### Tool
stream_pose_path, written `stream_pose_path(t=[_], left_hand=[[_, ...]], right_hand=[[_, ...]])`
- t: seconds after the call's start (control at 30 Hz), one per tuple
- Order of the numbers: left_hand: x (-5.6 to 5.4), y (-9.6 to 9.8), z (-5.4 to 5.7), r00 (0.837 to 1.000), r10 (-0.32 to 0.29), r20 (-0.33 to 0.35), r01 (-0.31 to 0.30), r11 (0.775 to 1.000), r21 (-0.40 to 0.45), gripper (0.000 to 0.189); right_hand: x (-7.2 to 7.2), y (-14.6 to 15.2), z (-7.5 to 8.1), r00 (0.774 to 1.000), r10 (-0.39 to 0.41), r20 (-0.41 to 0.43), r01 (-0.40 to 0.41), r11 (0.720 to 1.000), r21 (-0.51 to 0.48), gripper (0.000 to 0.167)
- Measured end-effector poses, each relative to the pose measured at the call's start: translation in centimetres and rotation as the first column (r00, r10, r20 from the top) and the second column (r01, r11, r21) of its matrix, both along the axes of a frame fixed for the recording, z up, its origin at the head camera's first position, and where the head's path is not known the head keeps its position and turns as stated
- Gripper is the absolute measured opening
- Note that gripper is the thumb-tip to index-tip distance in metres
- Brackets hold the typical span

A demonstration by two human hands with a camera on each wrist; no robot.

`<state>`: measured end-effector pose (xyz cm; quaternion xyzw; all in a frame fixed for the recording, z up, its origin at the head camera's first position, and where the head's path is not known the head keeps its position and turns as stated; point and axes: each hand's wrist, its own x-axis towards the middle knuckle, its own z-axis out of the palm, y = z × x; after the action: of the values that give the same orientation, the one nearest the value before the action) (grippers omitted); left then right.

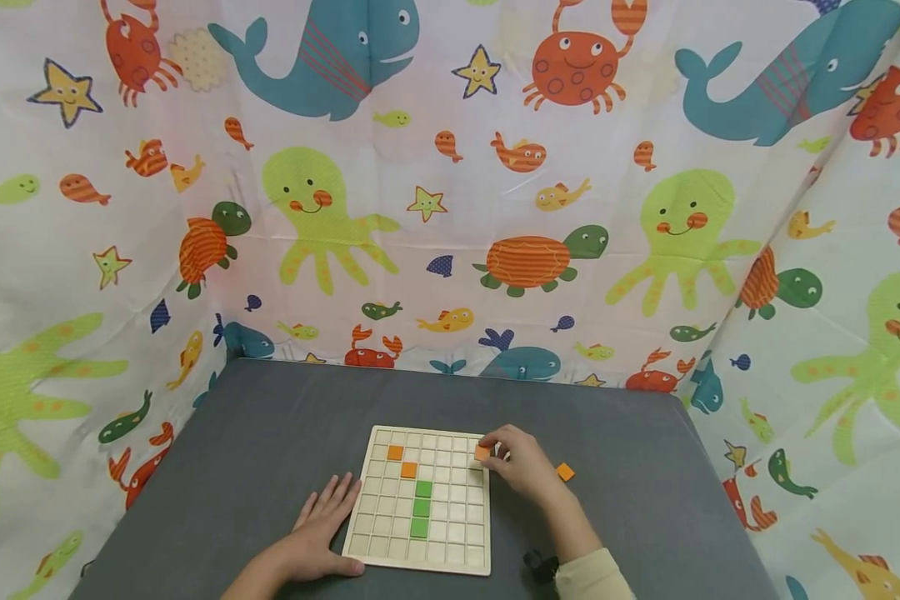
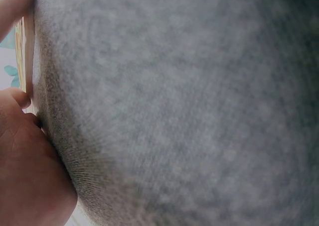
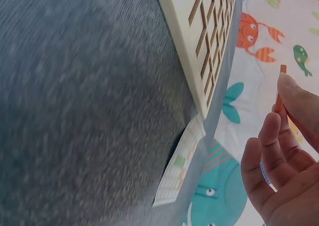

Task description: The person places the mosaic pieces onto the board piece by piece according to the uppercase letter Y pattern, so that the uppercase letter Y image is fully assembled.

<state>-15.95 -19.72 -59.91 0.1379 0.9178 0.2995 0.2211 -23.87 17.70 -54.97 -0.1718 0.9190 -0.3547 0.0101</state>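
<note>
A pale wooden grid board [image 1: 390,542] lies on the table. Three green square tiles [image 1: 422,507] stand in one column of it, and two orange tiles [image 1: 395,452] sit diagonally toward its far left. My left hand [image 1: 317,529] rests flat at the board's left side, fingers spread, thumb by the near left corner. With thumb and fingers my right hand [image 1: 521,462] pinches an orange tile [image 1: 482,452] over the far right corner. That tile shows edge-on between the fingertips in the right wrist view.
Another orange tile [image 1: 565,472] lies right of the board on the dark grey table [image 1: 615,442]. A pale card [image 3: 172,181] with a printed grid shows in the right wrist view. Behind and beside the table hangs a sea-animal curtain [image 1: 450,250].
</note>
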Motion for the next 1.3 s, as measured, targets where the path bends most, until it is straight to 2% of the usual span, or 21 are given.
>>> stream_pose_path(t=[0.5,0.73,1.3], left_hand=[[-0.1,0.0,-0.4,1.0,0.002,-0.004,-0.002,1.0,0.022,0.127],[0.1,0.2,-0.3,1.0,0.004,-0.007,-0.004,1.0,-0.006,0.128],[0.1,0.1,-0.1,1.0,-0.001,-0.012,0.001,1.0,-0.007,0.128]], right_hand=[[-0.4,-3.2,-0.7,0.995,0.057,0.081,-0.055,0.998,-0.019,0.021],[-0.4,-4.6,-1.2,0.992,0.076,0.096,-0.072,0.996,-0.048,0.02],[-0.9,-6.5,-3.0,0.988,0.063,0.138,-0.069,0.997,0.043,0.02]])
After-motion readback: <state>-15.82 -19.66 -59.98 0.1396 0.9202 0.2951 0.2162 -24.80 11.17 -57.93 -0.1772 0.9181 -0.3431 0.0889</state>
